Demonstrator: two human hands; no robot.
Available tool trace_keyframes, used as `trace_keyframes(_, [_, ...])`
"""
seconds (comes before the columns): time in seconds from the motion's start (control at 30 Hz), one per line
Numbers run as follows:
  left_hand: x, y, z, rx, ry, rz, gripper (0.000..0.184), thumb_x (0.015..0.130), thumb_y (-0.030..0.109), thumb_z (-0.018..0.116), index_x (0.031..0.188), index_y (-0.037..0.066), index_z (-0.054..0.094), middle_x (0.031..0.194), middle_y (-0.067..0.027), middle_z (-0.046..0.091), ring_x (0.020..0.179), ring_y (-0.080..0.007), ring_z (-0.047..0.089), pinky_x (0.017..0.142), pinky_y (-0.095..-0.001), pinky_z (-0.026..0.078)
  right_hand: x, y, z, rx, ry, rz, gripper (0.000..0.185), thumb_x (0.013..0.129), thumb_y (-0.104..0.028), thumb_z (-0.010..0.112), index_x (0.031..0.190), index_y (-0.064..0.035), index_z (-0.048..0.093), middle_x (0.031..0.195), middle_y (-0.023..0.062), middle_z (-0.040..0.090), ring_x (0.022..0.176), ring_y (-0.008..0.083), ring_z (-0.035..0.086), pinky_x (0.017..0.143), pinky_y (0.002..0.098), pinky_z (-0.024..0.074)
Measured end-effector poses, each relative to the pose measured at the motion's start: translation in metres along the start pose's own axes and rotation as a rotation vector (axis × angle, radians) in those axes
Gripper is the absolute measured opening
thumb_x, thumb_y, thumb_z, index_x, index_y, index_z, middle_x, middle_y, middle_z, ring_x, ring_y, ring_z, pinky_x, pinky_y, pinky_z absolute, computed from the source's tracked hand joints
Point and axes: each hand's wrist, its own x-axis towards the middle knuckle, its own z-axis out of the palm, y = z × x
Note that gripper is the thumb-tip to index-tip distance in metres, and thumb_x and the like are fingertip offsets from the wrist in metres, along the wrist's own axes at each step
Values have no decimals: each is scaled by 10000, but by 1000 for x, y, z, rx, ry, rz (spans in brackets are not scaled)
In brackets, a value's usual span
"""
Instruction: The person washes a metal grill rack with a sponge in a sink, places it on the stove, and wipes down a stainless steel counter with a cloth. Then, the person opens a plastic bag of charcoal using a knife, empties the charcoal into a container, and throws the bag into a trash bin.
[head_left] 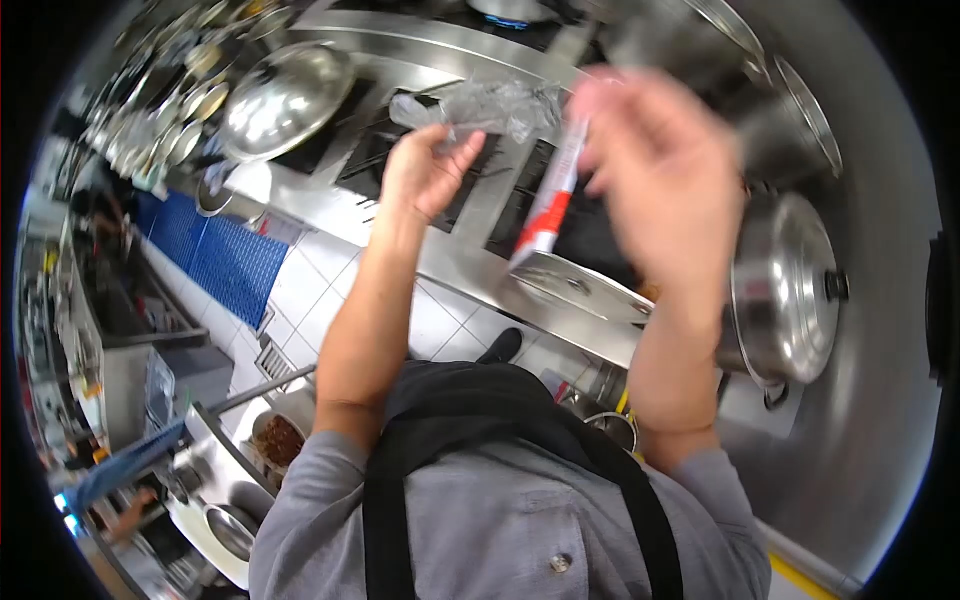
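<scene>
My left hand (432, 178) is raised over the stove, palm up, with its fingertips at a crumpled sheet of clear plastic film (505, 105). The fingers are curled at the film's edge, and their exact grip is partly hidden. My right hand (660, 165), smeared by motion, grips the upper end of a long white-and-red box (555, 205), which looks like a cling film box. The box slants down, its lower end close to the rim of a metal pan (580, 285) on the stove's front edge. The film stretches from my left fingers toward my right hand.
A lidded steel pot (785, 290) stands at right, with large pots (795, 115) behind. At left are a domed metal lid (285, 100) and many hanging utensils (165, 130). A burner flame (505, 22) shows at the back. A blue mat (215, 245) covers part of the floor.
</scene>
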Motion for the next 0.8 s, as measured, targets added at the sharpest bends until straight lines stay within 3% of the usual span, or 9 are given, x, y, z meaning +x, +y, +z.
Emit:
trace_keyframes(0.07, [-29, 20, -38, -132, 34, 39, 202, 975, 66, 455, 1079, -99, 509, 1105, -227, 605, 986, -327, 637, 893, -408, 585, -37, 21, 85, -45, -173, 65, 420, 902, -345, 678, 1027, 54, 641, 811, 231, 685, 737, 344, 692, 657, 443, 507])
trace_keyframes(0.23, [-105, 86, -163, -132, 141, 259, 158, 941, 82, 489, 1075, 6, 523, 1072, -168, 621, 943, -294, 626, 786, -415, 556, -60, 31, 273, -111, -326, 198, 489, 911, -370, 665, 1013, 99, 574, 886, 281, 646, 831, 426, 658, 729, 473, 497])
trace_keyframes(0.3, [-149, 131, -184, 22, 350, 328, 201, 933, 80, 499, 1125, 26, 525, 1078, -142, 628, 953, -255, 623, 799, -421, 553, -73, 15, 351, 120, -308, 21, 340, 938, -280, 623, 1023, 40, 542, 976, 263, 627, 834, 445, 626, 735, 482, 487])
trace_keyframes(0.43, [-209, 217, -269, 352, 587, 459, 329, 918, 156, 574, 1231, 72, 515, 1118, -77, 627, 1029, -204, 615, 822, -414, 550, -106, -32, 492, -40, -438, -350, 197, 943, -168, 556, 1027, 9, 572, 931, 238, 623, 817, 443, 616, 721, 527, 475])
trace_keyframes(0.5, [-244, 258, -300, 387, 706, 503, 399, 925, 234, 625, 1278, 109, 488, 1162, -65, 607, 1053, -197, 597, 837, -435, 531, -123, -53, 550, -234, -670, -360, 162, 933, -148, 546, 1016, -19, 599, 904, 227, 637, 838, 438, 618, 719, 538, 476])
trace_keyframes(0.57, [-281, 300, -324, 252, 728, 544, 422, 924, 273, 646, 1282, 122, 481, 1175, -61, 597, 1061, -193, 589, 844, -444, 519, -137, -77, 606, -78, -676, -486, 132, 912, -113, 538, 991, -44, 617, 874, 223, 648, 850, 433, 619, 724, 544, 481])
trace_keyframes(0.63, [-313, 333, -343, 114, 761, 552, 459, 915, 376, 686, 1269, 164, 485, 1195, -48, 580, 1069, -185, 573, 868, -472, 485, -153, -76, 669, -14, -897, -563, 124, 893, -79, 534, 975, -27, 612, 878, 235, 651, 848, 448, 608, 759, 541, 474])
trace_keyframes(0.73, [-342, 366, -405, 83, 958, 673, 396, 913, 215, 641, 1239, 49, 490, 1078, -115, 620, 928, -202, 644, 728, -371, 558, -179, -98, 742, 204, -1160, -742, 203, 850, -62, 529, 1039, -27, 595, 852, 235, 652, 810, 434, 622, 747, 536, 505])
trace_keyframes(0.8, [-360, 387, -445, -117, 1133, 804, 254, 908, 85, 553, 1145, -5, 545, 1004, -121, 645, 854, -213, 670, 642, -319, 564, -189, -141, 766, 157, -1362, -725, 268, 850, -76, 561, 1108, -5, 568, 1003, 234, 638, 923, 414, 615, 803, 502, 509])
